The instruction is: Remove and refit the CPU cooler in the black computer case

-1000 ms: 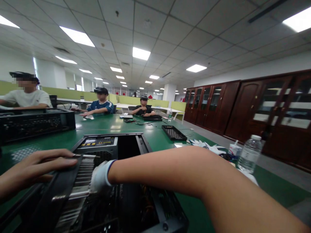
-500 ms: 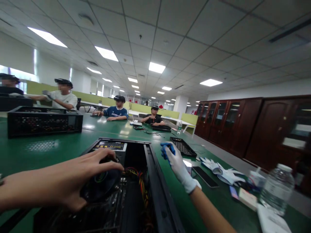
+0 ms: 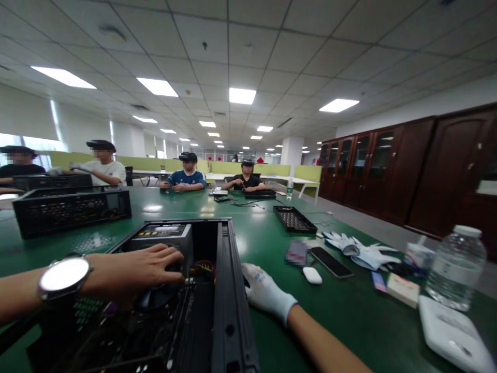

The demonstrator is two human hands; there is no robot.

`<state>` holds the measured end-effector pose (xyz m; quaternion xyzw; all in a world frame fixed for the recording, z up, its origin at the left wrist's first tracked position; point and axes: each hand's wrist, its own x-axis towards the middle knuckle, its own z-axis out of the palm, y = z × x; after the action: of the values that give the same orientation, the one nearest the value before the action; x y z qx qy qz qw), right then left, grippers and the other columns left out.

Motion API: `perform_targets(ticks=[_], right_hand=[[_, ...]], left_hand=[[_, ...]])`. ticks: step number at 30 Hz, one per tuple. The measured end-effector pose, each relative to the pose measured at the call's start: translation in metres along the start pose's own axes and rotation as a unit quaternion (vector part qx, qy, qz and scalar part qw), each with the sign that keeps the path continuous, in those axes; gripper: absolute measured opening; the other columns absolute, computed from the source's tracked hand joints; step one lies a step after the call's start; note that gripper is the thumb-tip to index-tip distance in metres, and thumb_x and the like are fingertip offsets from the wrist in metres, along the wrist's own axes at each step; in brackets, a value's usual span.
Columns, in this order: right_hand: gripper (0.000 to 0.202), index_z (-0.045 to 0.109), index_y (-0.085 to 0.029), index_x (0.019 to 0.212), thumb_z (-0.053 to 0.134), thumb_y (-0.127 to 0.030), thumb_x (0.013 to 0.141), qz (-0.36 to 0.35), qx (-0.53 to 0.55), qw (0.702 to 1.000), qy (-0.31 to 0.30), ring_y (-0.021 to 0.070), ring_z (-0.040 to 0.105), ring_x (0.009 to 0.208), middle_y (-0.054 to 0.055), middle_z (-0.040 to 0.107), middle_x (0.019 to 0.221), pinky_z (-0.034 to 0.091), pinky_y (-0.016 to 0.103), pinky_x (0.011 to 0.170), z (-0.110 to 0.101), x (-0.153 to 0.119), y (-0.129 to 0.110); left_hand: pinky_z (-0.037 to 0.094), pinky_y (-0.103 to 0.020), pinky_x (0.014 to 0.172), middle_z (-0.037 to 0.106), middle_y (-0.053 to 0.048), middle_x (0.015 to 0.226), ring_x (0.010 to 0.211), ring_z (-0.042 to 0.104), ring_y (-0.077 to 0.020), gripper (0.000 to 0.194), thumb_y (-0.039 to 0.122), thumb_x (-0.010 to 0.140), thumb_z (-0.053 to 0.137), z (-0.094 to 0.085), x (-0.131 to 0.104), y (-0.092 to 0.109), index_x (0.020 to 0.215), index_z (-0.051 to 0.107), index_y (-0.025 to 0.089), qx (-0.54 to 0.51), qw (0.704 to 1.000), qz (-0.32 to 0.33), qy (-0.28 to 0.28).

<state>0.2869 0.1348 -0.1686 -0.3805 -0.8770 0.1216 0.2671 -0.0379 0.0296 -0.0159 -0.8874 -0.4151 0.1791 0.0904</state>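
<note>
Case [image 3: 229,295], black, open-topped, lies beneath spread left fingers [image 3: 165,257]; grip of right fingers [image 3: 250,273] unclear.

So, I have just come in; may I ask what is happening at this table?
A person has both hands at an open computer case on the green table. The bare left hand is over a round fan inside; whether it grips it is unclear. The gloved right hand is at the case's right side, its fingertips hidden. A power supply sits at the case's far end. Other people sit across the table.
</note>
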Motion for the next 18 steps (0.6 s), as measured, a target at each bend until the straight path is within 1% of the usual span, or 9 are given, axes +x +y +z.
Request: perform_targets(ticks=[3, 6, 8, 10, 12, 13, 15, 16, 18], right_hand=[[0.046, 0.067, -0.022, 0.137, 0.063, -0.036, 0.094, 0.004, 0.007, 1.000, -0.005, 0.0301, 0.065, 0.126, 0.012, 0.071, 0.133, 0.047, 0.040, 0.112, -0.001, -0.003, 0.005], [0.044, 0.067, -0.023, 0.136, 0.062, -0.037, 0.095, 0.008, 0.000, 1.000, -0.010, 0.0303, 0.066, 0.124, 0.011, 0.072, 0.133, 0.048, 0.040, 0.110, -0.001, -0.004, 0.004], [0.044, 0.067, -0.022, 0.136, 0.061, -0.038, 0.095, 0.009, -0.002, 1.000, -0.013, 0.0301, 0.066, 0.124, 0.011, 0.071, 0.133, 0.048, 0.040, 0.110, -0.002, -0.003, 0.001], [0.044, 0.066, -0.022, 0.136, 0.061, -0.038, 0.095, 0.008, 0.000, 1.000, -0.020, 0.0300, 0.066, 0.123, 0.011, 0.071, 0.133, 0.048, 0.041, 0.110, -0.003, -0.002, -0.001], [0.045, 0.066, -0.020, 0.136, 0.061, -0.039, 0.095, 0.010, 0.002, 1.000, -0.027, 0.0307, 0.066, 0.123, 0.012, 0.071, 0.134, 0.048, 0.042, 0.110, -0.004, -0.001, -0.001], [0.046, 0.066, -0.020, 0.136, 0.061, -0.038, 0.095, 0.012, 0.002, 1.000, -0.029, 0.0315, 0.066, 0.123, 0.013, 0.071, 0.134, 0.049, 0.043, 0.110, -0.005, -0.001, -0.001], [0.047, 0.066, -0.018, 0.136, 0.062, -0.038, 0.094, 0.015, 0.003, 0.999, -0.030, 0.0326, 0.066, 0.124, 0.014, 0.071, 0.133, 0.049, 0.044, 0.110, -0.006, -0.001, 0.000], [0.046, 0.067, -0.019, 0.136, 0.062, -0.038, 0.094, 0.014, 0.005, 0.999, -0.029, 0.0326, 0.066, 0.123, 0.014, 0.071, 0.133, 0.050, 0.044, 0.109, -0.006, -0.001, 0.001], [0.046, 0.067, -0.020, 0.136, 0.062, -0.038, 0.094, 0.007, 0.012, 1.000, -0.027, 0.0318, 0.067, 0.122, 0.013, 0.072, 0.132, 0.051, 0.043, 0.108, -0.006, -0.001, 0.002]], left_hand=[[0.034, -0.058, 0.125, 0.043, -0.020, 0.165, 0.152, 0.040, -0.0430, 0.110, 0.000, 0.054, 0.089, 0.011, 0.003, -0.005, 0.153, 0.052, 0.031, 0.015, 0.999, 0.012, -0.036], [0.033, -0.059, 0.125, 0.042, -0.020, 0.166, 0.154, 0.038, -0.0422, 0.110, 0.001, 0.057, 0.086, 0.017, 0.001, -0.008, 0.156, 0.048, 0.033, 0.020, 0.999, 0.008, -0.038], [0.031, -0.060, 0.125, 0.040, -0.018, 0.168, 0.155, 0.036, -0.0420, 0.112, 0.002, 0.058, 0.086, 0.018, -0.002, -0.007, 0.158, 0.045, 0.034, 0.009, 0.999, 0.010, -0.039], [0.031, -0.062, 0.125, 0.039, -0.018, 0.169, 0.155, 0.036, -0.0433, 0.119, 0.002, 0.054, 0.089, 0.016, -0.003, -0.003, 0.159, 0.043, 0.034, -0.001, 0.999, 0.003, -0.044], [0.033, -0.062, 0.125, 0.040, -0.017, 0.168, 0.153, 0.038, -0.0441, 0.123, -0.001, 0.050, 0.090, 0.013, -0.003, 0.000, 0.158, 0.045, 0.035, -0.005, 0.999, -0.005, -0.042], [0.035, -0.062, 0.124, 0.042, -0.015, 0.167, 0.152, 0.040, -0.0440, 0.122, -0.004, 0.049, 0.088, 0.010, -0.003, 0.001, 0.156, 0.048, 0.037, -0.004, 0.999, -0.007, -0.035], [0.039, -0.060, 0.123, 0.045, -0.010, 0.167, 0.151, 0.043, -0.0424, 0.118, -0.010, 0.052, 0.082, 0.005, -0.005, 0.000, 0.154, 0.050, 0.042, -0.007, 1.000, -0.009, -0.004], [0.041, -0.059, 0.122, 0.045, -0.006, 0.167, 0.151, 0.044, -0.0411, 0.118, -0.010, 0.055, 0.079, 0.003, -0.007, -0.001, 0.154, 0.049, 0.045, -0.010, 1.000, -0.006, 0.020], [0.046, -0.051, 0.121, 0.047, 0.001, 0.166, 0.148, 0.048, -0.0366, 0.114, -0.007, 0.062, 0.076, 0.001, -0.017, -0.003, 0.155, 0.045, 0.051, -0.011, 0.994, -0.019, 0.104]])
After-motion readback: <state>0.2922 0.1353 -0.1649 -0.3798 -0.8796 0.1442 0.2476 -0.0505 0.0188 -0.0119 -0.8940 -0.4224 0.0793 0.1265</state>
